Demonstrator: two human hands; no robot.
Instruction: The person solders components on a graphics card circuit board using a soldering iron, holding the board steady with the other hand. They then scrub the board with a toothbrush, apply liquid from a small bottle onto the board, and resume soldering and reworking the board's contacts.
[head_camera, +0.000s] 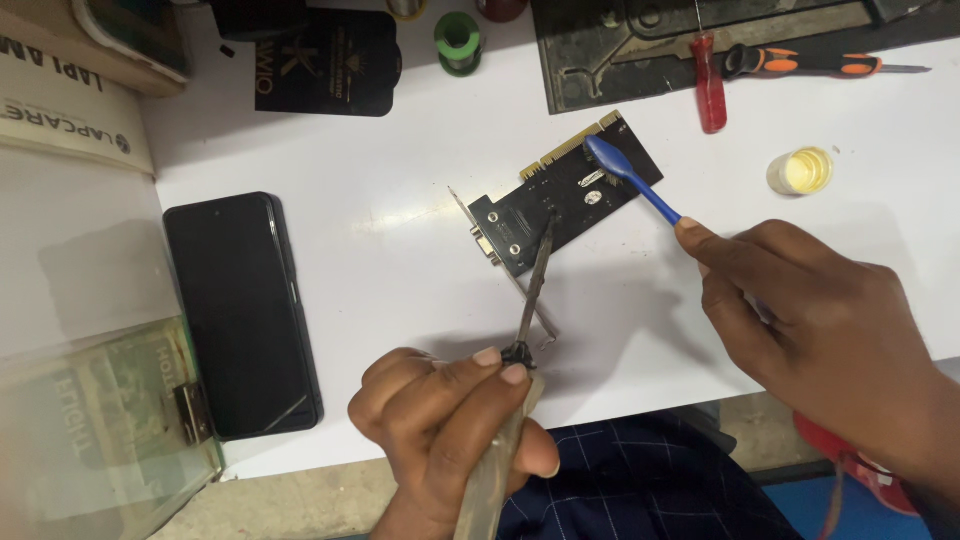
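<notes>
A black circuit card (560, 200) with a gold edge connector and a metal bracket lies on the white table (400, 220). My left hand (450, 430) grips a screwdriver (535, 280) with a clear handle; its tip rests on the card. A blue toothbrush (630, 180) is held in my right hand (820, 320), with its head pressed on the card's upper right part.
A black phone (240, 315) lies at the left. A small jar of yellowish liquid (800, 172) stands at the right. A red-handled tool (710, 90), an orange-and-black tool (800, 65), a dark mat (640, 50), a green spool (458, 40) and a black pouch (325, 65) sit at the back.
</notes>
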